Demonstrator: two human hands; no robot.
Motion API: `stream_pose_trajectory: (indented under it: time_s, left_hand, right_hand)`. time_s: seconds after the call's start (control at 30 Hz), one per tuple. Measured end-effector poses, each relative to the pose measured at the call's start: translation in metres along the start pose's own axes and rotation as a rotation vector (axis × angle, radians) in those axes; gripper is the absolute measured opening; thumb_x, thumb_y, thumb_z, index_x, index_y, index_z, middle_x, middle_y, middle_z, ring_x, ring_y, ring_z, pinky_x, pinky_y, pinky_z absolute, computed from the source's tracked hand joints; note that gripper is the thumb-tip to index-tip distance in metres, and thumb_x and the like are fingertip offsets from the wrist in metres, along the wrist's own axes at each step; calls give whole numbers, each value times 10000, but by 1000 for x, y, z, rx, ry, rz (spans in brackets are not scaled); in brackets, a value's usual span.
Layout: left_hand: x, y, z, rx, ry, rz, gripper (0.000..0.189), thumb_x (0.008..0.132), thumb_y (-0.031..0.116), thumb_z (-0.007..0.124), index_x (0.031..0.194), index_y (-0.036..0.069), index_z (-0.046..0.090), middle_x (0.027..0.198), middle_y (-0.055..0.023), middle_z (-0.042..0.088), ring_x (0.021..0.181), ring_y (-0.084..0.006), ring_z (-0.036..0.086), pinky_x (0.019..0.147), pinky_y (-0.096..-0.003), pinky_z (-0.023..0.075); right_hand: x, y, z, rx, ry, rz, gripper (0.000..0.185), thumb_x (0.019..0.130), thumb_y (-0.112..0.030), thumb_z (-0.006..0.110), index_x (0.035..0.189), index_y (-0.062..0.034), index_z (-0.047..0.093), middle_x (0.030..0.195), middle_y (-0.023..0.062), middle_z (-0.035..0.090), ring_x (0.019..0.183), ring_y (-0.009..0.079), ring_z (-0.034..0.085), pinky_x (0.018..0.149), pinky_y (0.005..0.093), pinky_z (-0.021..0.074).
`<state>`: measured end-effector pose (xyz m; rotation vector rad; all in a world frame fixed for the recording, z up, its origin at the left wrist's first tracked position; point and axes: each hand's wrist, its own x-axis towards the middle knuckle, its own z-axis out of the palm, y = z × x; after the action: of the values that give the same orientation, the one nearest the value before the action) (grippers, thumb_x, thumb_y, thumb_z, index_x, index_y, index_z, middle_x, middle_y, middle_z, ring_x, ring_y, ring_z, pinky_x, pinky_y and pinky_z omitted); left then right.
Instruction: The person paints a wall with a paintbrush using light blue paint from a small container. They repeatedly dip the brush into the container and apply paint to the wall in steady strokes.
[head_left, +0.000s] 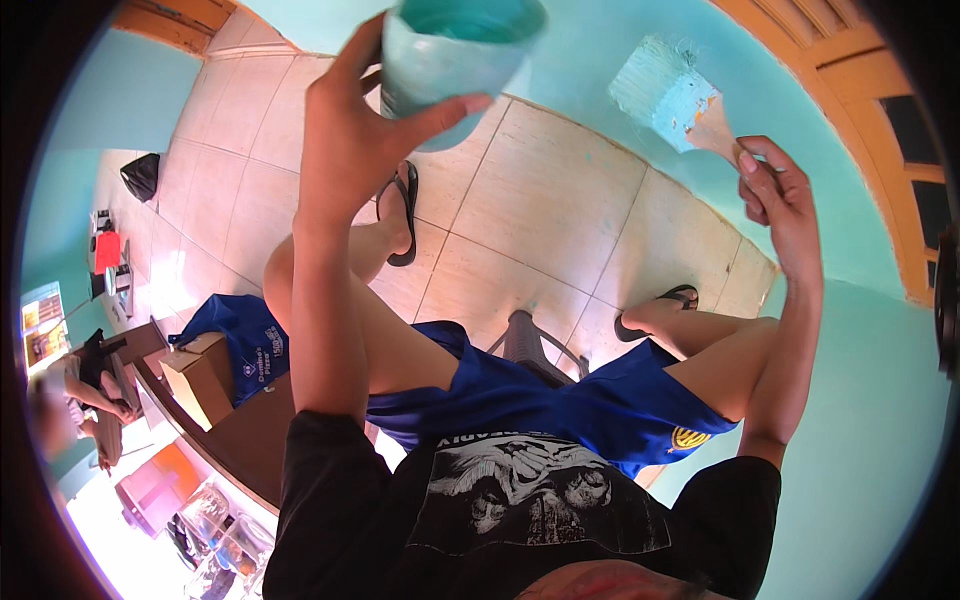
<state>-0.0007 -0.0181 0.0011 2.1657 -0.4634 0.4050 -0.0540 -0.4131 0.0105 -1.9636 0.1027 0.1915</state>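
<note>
My left hand (360, 135) grips a paint-smeared cup-shaped container (457, 71) from its side, with the thumb across the front. Teal liquid, apparently paint, shows inside, and the upper edge of the picture cuts the rim. To the right, my right hand (776, 184) holds a wide paintbrush (667, 97) by its handle. The brush has pale blue-green paint on its bristles and ferrule, and the bristles point up and left. Behind it stands a turquoise wall (585, 82); whether the bristles touch it I cannot tell.
Orange-brown wooden framing (862, 71) borders the wall at upper right. A dark stool (525, 341) is between my legs on the tiled floor (525, 210). At left are a brown table (259, 427), a cardboard box (199, 375), a blue bag (240, 337) and a seated person (94, 390).
</note>
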Motion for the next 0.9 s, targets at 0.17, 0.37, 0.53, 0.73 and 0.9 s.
stream_pose_trajectory:
  time_s: [0.17,0.37,0.53,0.73,0.9]
  left_hand:
    - [-4,-10,-23,-59,166,-96,633,743,206,933,1245,-41,637,1107,-140,728,1036,-238,714,950,-389,570]
    - [-2,-28,-27,-109,209,-188,797,688,203,950,1329,-64,561,1181,-178,696,1103,-269,692,960,-397,562]
    - [11,-46,-24,109,112,-203,607,759,189,924,1240,-36,631,1104,-139,728,1029,-236,716,951,-395,573]
    - [42,-65,9,-70,134,-154,746,705,189,944,1305,-59,576,1165,-167,704,1075,-246,694,958,-387,561]
    - [57,-75,11,90,-25,96,843,656,180,956,1350,-61,542,1207,-168,689,1106,-250,678,972,-392,546]
  right_hand:
    - [16,6,46,268,-41,154,306,1043,-369,587,1103,-71,625,672,-62,354,602,37,300,528,220,226]
    - [22,25,56,308,-27,256,296,1054,-343,576,1103,-54,621,650,-65,336,562,30,266,511,219,216]
    - [24,33,48,329,38,329,297,1066,-325,556,1104,-37,615,623,-67,330,525,28,241,490,219,193]
    - [28,33,41,364,87,381,299,1068,-319,549,1096,-28,614,613,-64,336,501,27,241,484,219,196]
    - [31,42,29,410,58,402,304,1068,-322,547,1087,-26,612,608,-63,335,497,25,241,478,221,193]
